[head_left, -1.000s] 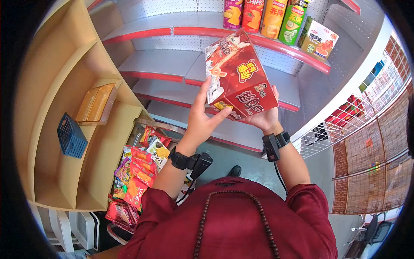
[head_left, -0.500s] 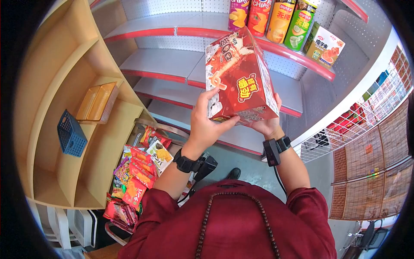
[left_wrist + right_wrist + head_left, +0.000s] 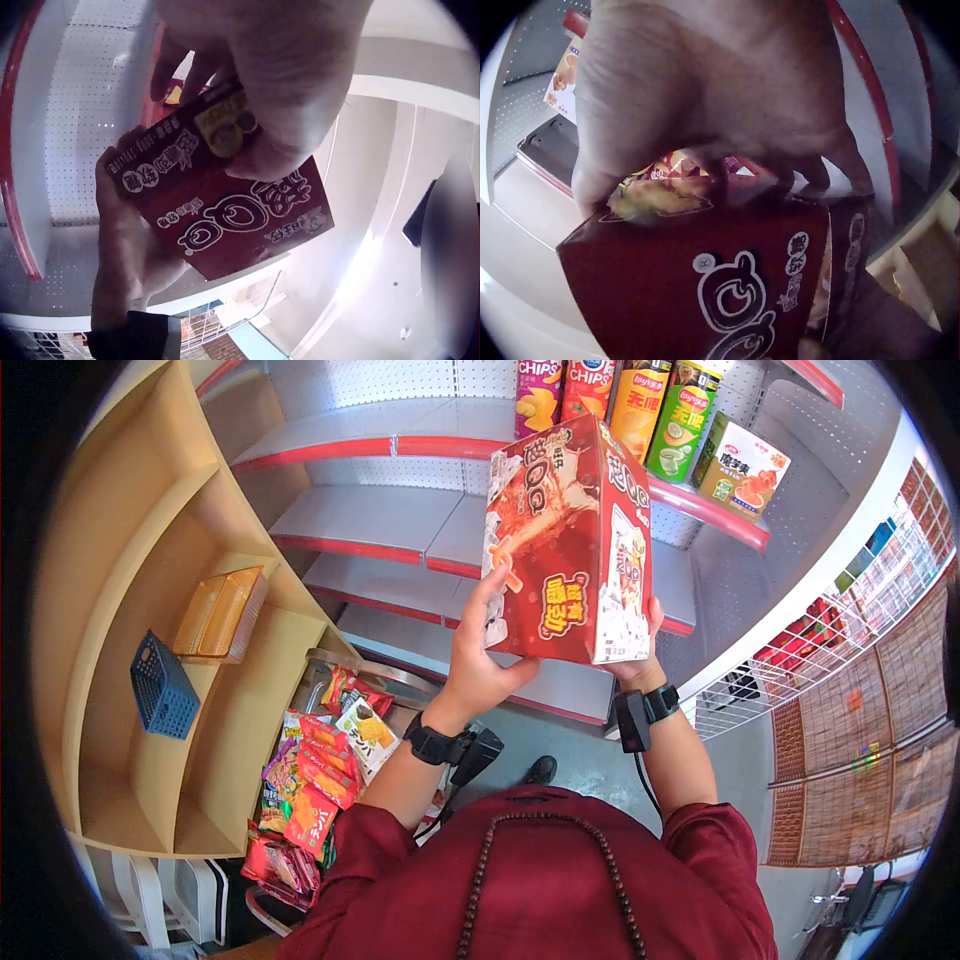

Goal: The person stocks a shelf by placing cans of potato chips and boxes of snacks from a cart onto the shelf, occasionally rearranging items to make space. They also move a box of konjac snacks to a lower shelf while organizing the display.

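Observation:
Both hands hold up a red cardboard snack box (image 3: 545,560) printed with white QQ lettering, in front of the shelves in the head view. My left hand (image 3: 480,665) grips its left side, thumb along the lower edge. Behind the lower right corner is my right hand (image 3: 640,668), partly hidden by the box. In the left wrist view, the thumb lies over the end panel of the box (image 3: 225,214), and the right hand (image 3: 124,240) supports the opposite side. The right wrist view shows the palm of my right hand (image 3: 712,82) against the box (image 3: 660,277).
Several chip cans (image 3: 682,420) and a small carton (image 3: 742,468) stand on the grey shelf (image 3: 440,445) behind the box. On the left, a wooden shelf unit holds a blue basket (image 3: 165,685) and a tan tray (image 3: 222,615). Snack packets (image 3: 315,770) lie heaped below it.
The box has turned in both hands: its lettered end panel has swung out of the head view, and the right side panel now shows. Both hands stay on it.

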{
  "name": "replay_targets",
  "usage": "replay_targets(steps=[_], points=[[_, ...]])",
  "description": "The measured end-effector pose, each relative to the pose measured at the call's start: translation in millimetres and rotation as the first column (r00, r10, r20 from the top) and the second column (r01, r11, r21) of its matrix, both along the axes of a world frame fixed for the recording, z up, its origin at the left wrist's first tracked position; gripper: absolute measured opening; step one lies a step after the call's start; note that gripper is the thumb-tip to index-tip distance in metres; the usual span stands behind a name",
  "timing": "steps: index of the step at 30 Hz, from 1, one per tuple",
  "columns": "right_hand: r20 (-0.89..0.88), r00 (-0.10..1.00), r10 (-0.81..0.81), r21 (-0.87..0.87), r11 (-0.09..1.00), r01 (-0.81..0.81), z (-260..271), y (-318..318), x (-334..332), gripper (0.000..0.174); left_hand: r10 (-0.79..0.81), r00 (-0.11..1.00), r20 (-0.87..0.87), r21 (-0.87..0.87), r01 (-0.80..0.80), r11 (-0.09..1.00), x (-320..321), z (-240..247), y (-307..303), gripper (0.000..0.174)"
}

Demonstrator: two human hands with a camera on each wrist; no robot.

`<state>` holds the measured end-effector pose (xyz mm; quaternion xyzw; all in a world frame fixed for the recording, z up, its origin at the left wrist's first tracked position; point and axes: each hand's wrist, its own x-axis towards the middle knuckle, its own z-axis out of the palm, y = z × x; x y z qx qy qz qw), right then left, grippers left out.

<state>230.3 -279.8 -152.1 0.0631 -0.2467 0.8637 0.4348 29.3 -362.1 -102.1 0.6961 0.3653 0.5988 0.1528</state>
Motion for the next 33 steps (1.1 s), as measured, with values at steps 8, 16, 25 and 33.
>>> replay_targets(steps=[8, 16, 25, 33], points=[[0.401, 0.870, -0.288, 0.252, 0.948, 0.197, 4, -1, 6, 0.091, -0.211, 0.931, 0.298, -0.112, 0.253, 0.961, -7, -28, 26, 0.103], [0.293, 0.628, -0.721, 0.555, 0.663, 0.503, 44, -10, -24, 0.122, -0.119, 0.350, 0.929, -0.231, 0.803, 0.550, -27, -52, 30, 0.063], [0.222, 0.134, -0.966, 0.927, 0.252, 0.277, 16, -2, -28, 0.135, -0.245, 0.413, 0.877, -0.195, 0.773, 0.603, -19, -50, 38, 0.050], [-0.086, -0.001, -0.996, 0.994, -0.086, 0.068, 24, -10, -35, 0.133, -0.186, 0.427, 0.885, -0.191, 0.696, 0.692, -21, -50, 37, 0.036]])
